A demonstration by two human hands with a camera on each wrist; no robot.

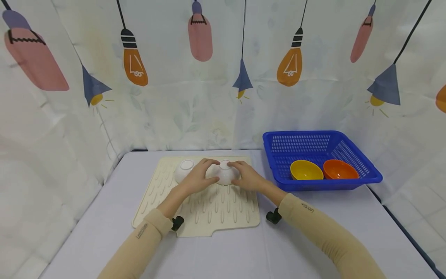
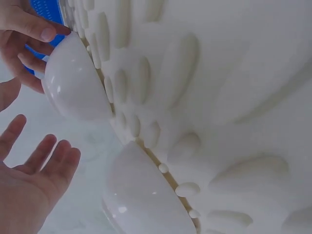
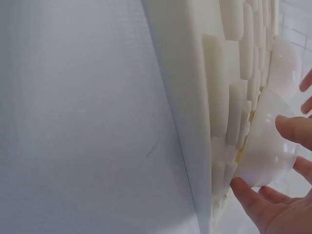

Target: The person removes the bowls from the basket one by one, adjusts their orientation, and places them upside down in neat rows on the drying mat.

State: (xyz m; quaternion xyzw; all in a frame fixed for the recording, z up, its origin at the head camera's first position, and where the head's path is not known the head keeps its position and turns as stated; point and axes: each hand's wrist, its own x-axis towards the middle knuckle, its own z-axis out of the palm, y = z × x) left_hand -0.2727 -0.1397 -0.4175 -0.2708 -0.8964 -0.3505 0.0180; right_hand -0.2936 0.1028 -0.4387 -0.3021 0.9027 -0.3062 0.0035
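Note:
Two white bowls stand upside down side by side near the back of a cream drying mat (image 1: pixel 219 211) with raised oval ridges. My right hand (image 1: pixel 249 176) holds the right-hand white bowl (image 1: pixel 225 176), thumb and fingers spread around its side. In the right wrist view, fingertips (image 3: pixel 241 186) reach that bowl's rim close to the mat. My left hand (image 1: pixel 197 179) is between the two bowls, its fingers extended and apart from both in the left wrist view. The left-hand white bowl (image 2: pixel 144 195) rests on the mat, partly behind my left hand in the head view.
A blue plastic basket (image 1: pixel 327 186) stands at the back right, holding a yellow bowl (image 1: pixel 306 170) and an orange bowl (image 1: pixel 340 170). A white cloth (image 1: pixel 223 255) covers the table. Behind it hangs a curtain (image 1: pixel 216 108) printed with lamps.

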